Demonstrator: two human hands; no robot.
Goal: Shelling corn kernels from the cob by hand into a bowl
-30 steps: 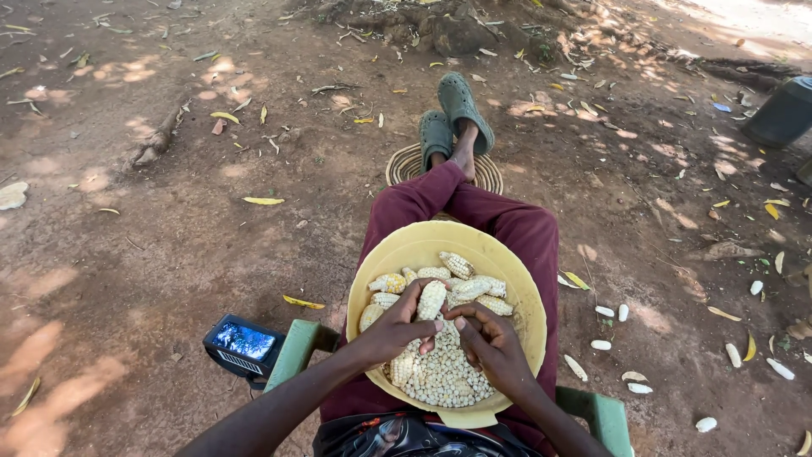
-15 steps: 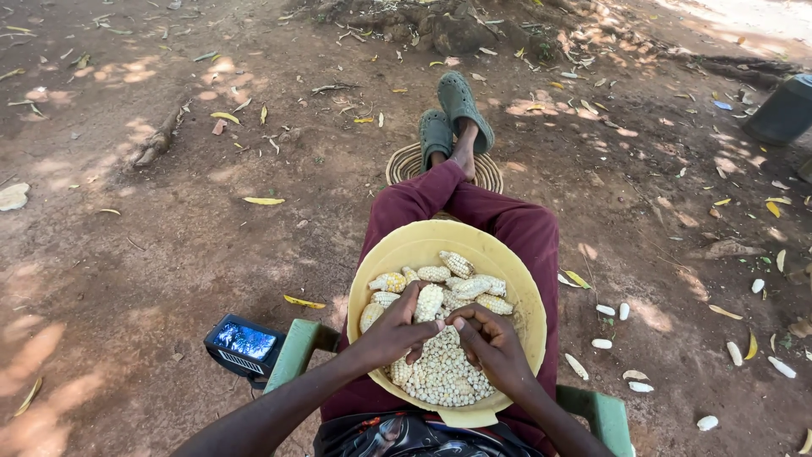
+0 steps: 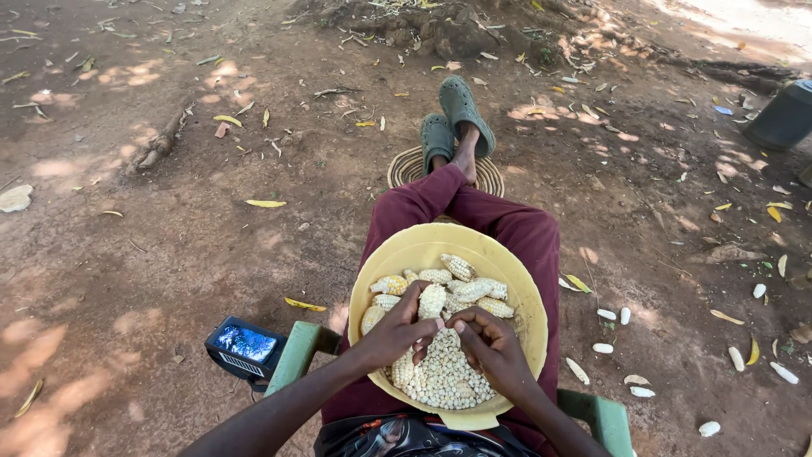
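Observation:
A round yellow basin (image 3: 423, 247) rests on my lap, holding several maize cobs (image 3: 470, 288) at its far side and a heap of loose pale kernels (image 3: 446, 380) at its near side. My left hand (image 3: 394, 330) grips a maize cob (image 3: 430, 301) that stands tilted above the kernels. My right hand (image 3: 494, 345) presses against the lower end of the same cob, thumb tip meeting the left thumb. The cob's bottom part is hidden by my fingers.
I sit on a green chair (image 3: 296, 351) with legs in maroon trousers (image 3: 516, 228) stretched out, feet in green clogs (image 3: 458, 106) on a woven mat (image 3: 404, 167). A small device with a lit screen (image 3: 244, 345) sits at left. Bare shelled cobs (image 3: 602, 347) lie on the dirt at right.
My hands and the cob stay almost in place, with small finger shifts. The camera view has tipped slightly, so everything sits a little lower in frame.

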